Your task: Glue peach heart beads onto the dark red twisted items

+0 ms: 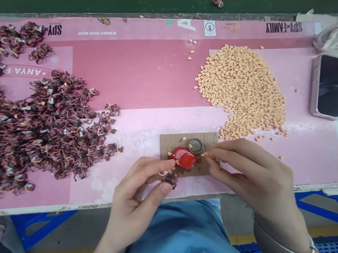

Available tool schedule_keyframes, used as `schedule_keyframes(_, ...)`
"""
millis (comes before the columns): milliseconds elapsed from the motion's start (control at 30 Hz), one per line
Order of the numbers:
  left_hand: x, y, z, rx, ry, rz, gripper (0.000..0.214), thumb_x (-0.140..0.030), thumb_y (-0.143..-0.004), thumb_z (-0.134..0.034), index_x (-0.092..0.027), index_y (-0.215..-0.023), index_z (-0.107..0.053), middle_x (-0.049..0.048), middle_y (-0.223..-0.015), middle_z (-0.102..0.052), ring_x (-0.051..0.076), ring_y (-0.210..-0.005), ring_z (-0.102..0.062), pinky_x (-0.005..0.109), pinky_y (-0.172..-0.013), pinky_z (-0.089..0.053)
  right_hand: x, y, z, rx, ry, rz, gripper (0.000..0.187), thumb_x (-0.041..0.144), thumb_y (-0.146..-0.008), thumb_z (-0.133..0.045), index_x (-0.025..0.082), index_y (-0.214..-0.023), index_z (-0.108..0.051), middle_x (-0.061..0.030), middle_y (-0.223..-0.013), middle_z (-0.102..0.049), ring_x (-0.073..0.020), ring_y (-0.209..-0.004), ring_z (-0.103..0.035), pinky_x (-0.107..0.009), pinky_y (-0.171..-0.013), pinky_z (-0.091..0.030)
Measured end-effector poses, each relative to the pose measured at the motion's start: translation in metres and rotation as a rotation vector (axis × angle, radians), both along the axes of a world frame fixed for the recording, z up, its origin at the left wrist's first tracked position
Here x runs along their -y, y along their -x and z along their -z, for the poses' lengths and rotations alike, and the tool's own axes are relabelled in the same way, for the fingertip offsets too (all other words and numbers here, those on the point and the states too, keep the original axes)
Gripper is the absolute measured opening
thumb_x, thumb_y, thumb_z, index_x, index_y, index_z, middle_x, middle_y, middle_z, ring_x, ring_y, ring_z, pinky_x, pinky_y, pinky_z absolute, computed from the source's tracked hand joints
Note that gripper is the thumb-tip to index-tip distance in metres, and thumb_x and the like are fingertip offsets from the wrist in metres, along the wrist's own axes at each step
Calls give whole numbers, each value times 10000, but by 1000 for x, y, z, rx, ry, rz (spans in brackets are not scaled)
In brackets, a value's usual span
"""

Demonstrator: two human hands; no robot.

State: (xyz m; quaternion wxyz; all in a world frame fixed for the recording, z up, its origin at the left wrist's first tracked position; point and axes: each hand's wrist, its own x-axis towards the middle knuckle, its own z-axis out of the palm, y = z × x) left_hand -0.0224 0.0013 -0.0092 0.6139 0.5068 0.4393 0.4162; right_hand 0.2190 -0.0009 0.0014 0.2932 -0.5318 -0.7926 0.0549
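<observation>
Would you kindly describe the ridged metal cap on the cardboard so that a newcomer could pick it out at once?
On the pink mat, between the dark brown heap and the pale orange granules, lies a cardboard piece. The ridged cap sits on it, just beyond a glossy red dome; only it has a crimped metal edge.

Small dark brown figure [171,179] with yellow band [162,174], glossy red dome [183,158] just beside it
</observation>
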Motion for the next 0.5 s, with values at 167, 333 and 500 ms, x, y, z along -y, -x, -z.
schedule_keyframes(167,1,-3,-4,-6,-11,-17,270,-261,-991,-778,-356,-1237,-836,74,-1095,-783,170,-933,-755,207,-807,-654,9,1,-9,-3,-139,131,268,5,-899,-752,244,-1009,-699,-29,-868,-729,-183,-733,-694,-332,-670,-596)
schedule_keyframes(333,0,-9,-8,74,58,0,250,-319,-968,-809,-365,-1210,-849,71,-1011,-789,181,-920,-767,217,-802,-666,14,19,-20,-152,-48,16,215,27,-972,-640,237,-999,-677,-10,-813,-749,-143,-658,-688,-302,-603,-600)
schedule_keyframes(500,2,-10,-9,178,198,32,236,-353,-951,-824,-369,-1183,-860,74,-988,-770,180,-860,-782,215,-752,-680,9,30,-21,-178,-21,-140,179,31,-989,-620,204,-956,-652,7,-763,-742,-88,-664,-705,-195,-699,-629)
